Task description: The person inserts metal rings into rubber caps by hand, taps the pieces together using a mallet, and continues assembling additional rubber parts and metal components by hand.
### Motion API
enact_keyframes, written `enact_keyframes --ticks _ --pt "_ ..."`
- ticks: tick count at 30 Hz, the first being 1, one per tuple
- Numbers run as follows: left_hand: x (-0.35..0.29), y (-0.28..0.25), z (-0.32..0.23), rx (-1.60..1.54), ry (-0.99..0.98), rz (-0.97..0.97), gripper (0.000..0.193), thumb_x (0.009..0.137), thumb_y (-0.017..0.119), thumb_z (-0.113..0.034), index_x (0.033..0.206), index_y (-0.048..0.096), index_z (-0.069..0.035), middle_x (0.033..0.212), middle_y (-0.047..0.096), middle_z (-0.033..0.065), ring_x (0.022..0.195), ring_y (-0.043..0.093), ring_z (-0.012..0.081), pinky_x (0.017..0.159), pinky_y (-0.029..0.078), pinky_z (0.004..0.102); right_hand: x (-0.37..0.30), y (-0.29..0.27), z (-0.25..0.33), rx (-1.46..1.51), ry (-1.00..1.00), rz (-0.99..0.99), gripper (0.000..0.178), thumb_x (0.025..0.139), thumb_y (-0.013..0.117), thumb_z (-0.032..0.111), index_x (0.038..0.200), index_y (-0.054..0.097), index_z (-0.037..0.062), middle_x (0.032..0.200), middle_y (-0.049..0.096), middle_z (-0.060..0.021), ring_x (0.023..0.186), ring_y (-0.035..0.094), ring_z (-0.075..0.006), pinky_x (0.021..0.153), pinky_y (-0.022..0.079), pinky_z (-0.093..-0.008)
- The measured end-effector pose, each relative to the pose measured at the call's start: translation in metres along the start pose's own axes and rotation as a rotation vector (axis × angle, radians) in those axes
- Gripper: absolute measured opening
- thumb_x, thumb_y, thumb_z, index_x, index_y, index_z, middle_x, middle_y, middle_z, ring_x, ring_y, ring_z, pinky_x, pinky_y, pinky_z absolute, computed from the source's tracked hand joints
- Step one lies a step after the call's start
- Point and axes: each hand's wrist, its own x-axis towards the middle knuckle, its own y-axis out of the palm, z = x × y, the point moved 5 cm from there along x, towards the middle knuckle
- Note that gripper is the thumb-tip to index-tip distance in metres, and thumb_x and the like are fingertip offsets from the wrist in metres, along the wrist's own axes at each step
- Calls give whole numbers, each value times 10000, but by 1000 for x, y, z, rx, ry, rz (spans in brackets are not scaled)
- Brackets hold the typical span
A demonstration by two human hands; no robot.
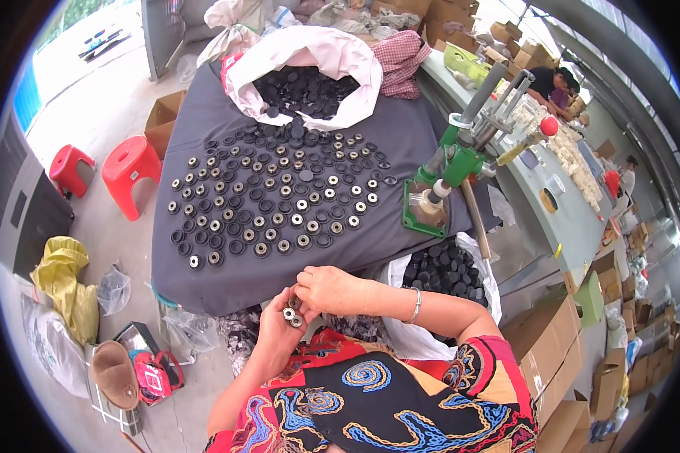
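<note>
A table (227,291) covered with a dark grey cloth fills the middle, before the person. At its far side a large white sack (364,62) lies open, its rim rolled out around a heap of black caps (310,94). A green hand press (457,166) with a red knob stands at the table's right side. Below it, a smaller white bag (493,287) is full of round black pieces (442,272). The two hands meet just off the near edge of the table. The left hand (279,321), palm turned up, holds a few small metal rings (289,313) in its curled fingers. The right hand (330,289) bends over it, fingertips together at the left fingers; whether it grips a piece cannot be told. Across the cloth spread loose rows of black rings (266,205), many with a shiny metal centre (312,226).
</note>
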Motion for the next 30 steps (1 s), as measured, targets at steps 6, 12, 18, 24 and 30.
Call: enact_keyframes --ticks 6,12,18,24,30 --pt "-13 13 -15 112 24 19 365 988 400 -258 1150 546 35 1059 631 211 999 629 377 808 560 452 -18 -67 -124 127 434 -478 165 716 639 106 861 643 28 842 644 -140 831 623 -314 754 515 -404" --pt "-16 4 -22 101 39 -11 378 990 403 -266 1157 541 44 1060 628 221 992 630 385 819 557 447 -79 -65 -269 -46 983 -402 179 710 650 139 841 697 26 840 674 -192 842 653 -352 778 522 -422" --pt "-17 -3 -30 78 65 -8 367 991 409 -258 1157 536 44 1056 625 213 996 626 378 823 555 436 -91 -41 -293 -66 1046 -306 208 708 692 101 899 703 17 798 683 -163 783 674 -302 737 524 -371" --pt "-14 -5 -30 83 57 -5 362 987 419 -254 1156 538 43 1066 621 212 1004 622 378 830 551 432 -87 -33 -299 -112 1038 -255 191 709 697 104 884 709 29 827 681 -173 803 665 -331 745 522 -394" --pt "-12 -2 -25 102 43 14 374 980 426 -270 1153 551 37 1074 626 216 1010 622 389 834 546 450 -86 -40 -292 -250 993 -109 147 716 654 130 813 700 29 841 668 -195 838 655 -353 758 523 -433"
